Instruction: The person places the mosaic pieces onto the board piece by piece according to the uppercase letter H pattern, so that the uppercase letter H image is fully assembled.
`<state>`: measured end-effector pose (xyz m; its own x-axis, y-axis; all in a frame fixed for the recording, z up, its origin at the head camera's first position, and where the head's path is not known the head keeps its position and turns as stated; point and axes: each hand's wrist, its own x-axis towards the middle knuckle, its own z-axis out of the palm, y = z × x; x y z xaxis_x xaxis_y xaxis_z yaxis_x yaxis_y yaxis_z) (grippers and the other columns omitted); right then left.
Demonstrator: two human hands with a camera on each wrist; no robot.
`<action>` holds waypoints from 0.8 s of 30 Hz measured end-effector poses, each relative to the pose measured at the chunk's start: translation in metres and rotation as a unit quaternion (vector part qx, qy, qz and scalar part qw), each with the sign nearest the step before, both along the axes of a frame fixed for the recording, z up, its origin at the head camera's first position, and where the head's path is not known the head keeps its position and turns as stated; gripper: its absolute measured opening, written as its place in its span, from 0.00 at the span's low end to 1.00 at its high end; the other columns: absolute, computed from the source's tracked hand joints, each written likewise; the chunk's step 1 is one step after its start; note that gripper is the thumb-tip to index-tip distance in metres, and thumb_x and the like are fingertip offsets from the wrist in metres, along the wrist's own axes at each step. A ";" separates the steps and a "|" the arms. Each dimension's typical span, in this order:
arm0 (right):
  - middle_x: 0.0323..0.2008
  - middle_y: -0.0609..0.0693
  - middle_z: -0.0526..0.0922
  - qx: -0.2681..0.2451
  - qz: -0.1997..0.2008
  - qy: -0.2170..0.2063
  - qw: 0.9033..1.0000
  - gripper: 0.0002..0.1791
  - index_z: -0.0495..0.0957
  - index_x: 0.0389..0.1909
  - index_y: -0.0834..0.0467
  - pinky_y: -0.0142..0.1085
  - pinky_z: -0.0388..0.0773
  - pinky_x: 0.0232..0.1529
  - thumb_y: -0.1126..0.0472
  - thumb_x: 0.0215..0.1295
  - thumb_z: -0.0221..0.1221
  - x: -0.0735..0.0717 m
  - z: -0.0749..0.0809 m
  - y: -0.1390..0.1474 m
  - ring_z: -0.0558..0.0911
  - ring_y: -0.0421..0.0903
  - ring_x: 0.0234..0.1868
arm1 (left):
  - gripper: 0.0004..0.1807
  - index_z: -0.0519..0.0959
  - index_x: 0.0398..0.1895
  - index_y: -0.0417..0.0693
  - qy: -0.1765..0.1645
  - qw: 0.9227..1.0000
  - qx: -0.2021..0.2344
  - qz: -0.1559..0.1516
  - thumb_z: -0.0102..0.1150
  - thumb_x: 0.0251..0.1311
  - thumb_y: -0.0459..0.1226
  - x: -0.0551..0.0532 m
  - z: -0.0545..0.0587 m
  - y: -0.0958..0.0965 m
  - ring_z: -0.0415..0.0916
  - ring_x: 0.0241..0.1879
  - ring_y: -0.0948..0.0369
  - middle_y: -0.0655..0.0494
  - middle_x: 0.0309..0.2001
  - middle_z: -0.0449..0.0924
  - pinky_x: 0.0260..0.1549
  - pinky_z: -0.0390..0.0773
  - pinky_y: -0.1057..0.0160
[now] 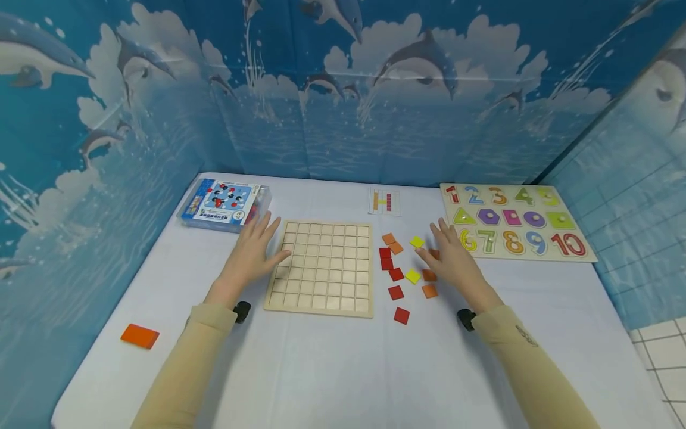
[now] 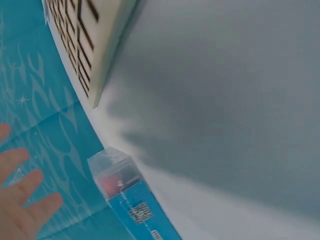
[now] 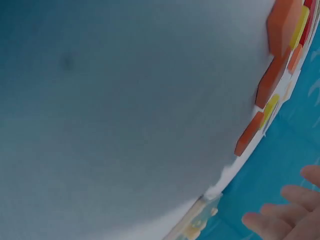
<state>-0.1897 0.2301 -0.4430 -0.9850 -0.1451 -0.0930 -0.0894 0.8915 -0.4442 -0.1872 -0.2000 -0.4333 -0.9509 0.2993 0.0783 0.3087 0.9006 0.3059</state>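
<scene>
My left hand [image 1: 250,255] is spread with straight fingers at the left side of a wooden grid board [image 1: 326,268]; its thumb reaches over the board's edge. In the left wrist view its fingers [image 2: 20,200] hold nothing. My right hand [image 1: 451,256], fingers extended, hovers beside loose square tiles. Close to it lie a yellow tile [image 1: 417,242], another yellow tile [image 1: 412,276] and orange tiles [image 1: 430,291], one partly hidden by the hand. Red tiles [image 1: 396,292] lie between this hand and the board. In the right wrist view the fingers [image 3: 295,205] are empty too.
A clear plastic box with a molecule picture [image 1: 225,202] stands at the back left. A patterned card [image 1: 384,202] lies at the back. The number and shape puzzle board [image 1: 509,247] is at the back right. An orange block [image 1: 140,336] lies at the left edge.
</scene>
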 end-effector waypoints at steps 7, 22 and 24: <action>0.72 0.66 0.61 -0.030 -0.028 -0.052 0.998 0.36 0.58 0.74 0.64 0.60 0.64 0.69 0.51 0.72 0.56 0.003 -0.002 -0.006 0.62 0.65 0.72 | 0.41 0.56 0.76 0.41 -0.089 0.995 0.033 -0.003 0.57 0.67 0.51 0.007 -0.018 -0.008 0.52 0.74 0.38 0.38 0.77 0.51 0.73 0.56 0.40; 0.52 0.68 0.74 0.000 -0.060 -0.050 0.997 0.23 0.73 0.60 0.72 0.51 0.80 0.53 0.64 0.68 0.59 -0.004 -0.006 -0.013 0.73 0.59 0.47 | 0.38 0.54 0.77 0.41 -0.160 0.987 0.000 -0.005 0.54 0.69 0.44 0.007 -0.031 -0.012 0.47 0.76 0.40 0.42 0.78 0.49 0.73 0.54 0.39; 0.50 0.67 0.74 0.001 -0.064 -0.045 0.997 0.21 0.75 0.58 0.72 0.48 0.81 0.49 0.64 0.67 0.60 -0.005 -0.007 -0.014 0.73 0.58 0.45 | 0.37 0.54 0.77 0.42 -0.160 0.987 0.003 -0.006 0.54 0.69 0.42 0.007 -0.031 -0.014 0.47 0.76 0.41 0.42 0.78 0.49 0.73 0.53 0.39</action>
<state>-0.1948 0.2162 -0.4496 -0.9831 -0.0185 -0.1821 0.0655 0.8936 -0.4441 -0.1806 -0.2135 -0.4647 -0.9239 0.3108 -0.2233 0.2058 0.8954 0.3948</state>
